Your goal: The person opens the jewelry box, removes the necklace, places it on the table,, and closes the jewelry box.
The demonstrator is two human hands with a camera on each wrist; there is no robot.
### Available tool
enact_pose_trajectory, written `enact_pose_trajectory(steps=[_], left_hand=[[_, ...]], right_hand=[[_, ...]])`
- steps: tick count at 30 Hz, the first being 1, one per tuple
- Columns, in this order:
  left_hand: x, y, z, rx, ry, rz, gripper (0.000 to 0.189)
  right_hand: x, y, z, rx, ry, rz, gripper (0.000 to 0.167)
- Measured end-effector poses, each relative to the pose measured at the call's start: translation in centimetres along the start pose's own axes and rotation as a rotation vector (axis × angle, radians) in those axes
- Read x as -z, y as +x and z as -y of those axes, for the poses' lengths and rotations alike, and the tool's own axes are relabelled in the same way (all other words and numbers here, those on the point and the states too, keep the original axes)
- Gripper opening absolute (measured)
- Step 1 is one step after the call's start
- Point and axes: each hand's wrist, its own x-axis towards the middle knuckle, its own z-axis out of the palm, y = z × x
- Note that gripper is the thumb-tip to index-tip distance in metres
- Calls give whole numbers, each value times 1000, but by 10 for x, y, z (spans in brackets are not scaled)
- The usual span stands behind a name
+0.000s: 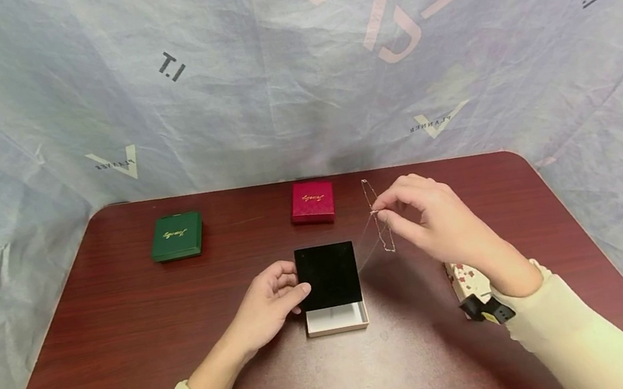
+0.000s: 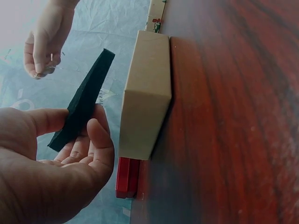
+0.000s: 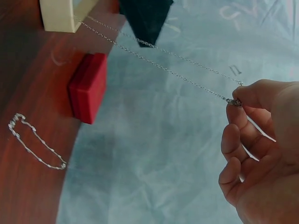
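Observation:
My left hand (image 1: 271,302) holds a flat black pad (image 1: 328,275) by its left edge, thumb on the front face and fingers behind. The pad is tilted up over an open cream box (image 1: 338,330), whose pale inside shows below it. To the right, my right hand (image 1: 430,212) pinches the end of a thin silver necklace (image 3: 161,67) between thumb and forefinger. Its two strands slant down toward the cream box, where the pad hides the far end in the head view. A second silver chain (image 3: 29,150) lies in a loop on the table beyond the right hand.
A green jewelry box (image 1: 176,236) stands closed at the back left. Near the back middle is a closed red jewelry box (image 1: 313,202). A floral-print piece (image 1: 469,281) lies partly under my right forearm. Printed fabric hangs behind the dark red wooden table (image 1: 129,366).

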Motion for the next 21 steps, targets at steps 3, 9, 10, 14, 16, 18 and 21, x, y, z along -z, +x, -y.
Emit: enact_pose_trajectory(steps=[3, 9, 10, 14, 16, 18, 21], left_hand=[[0, 0, 0, 1, 1, 1, 34], [1, 0, -1, 4, 10, 3, 35], [1, 0, -1, 7, 12, 3, 35], [0, 0, -2, 12, 9, 4, 35], [0, -1, -2, 15, 9, 2, 36], [0, -1, -2, 12, 9, 3, 37], [0, -1, -2, 15, 13, 3, 37]], right_hand=[[9, 1, 3, 23, -6, -14, 19], [29, 2, 9, 56, -32, -64, 22], [32, 2, 10, 58, -36, -73, 23], [43, 1, 11, 50, -45, -111, 24], [48, 0, 11, 40, -50, -132, 25], [53, -2, 11, 28, -61, -151, 25], [60, -3, 10, 4, -80, -167, 24]])
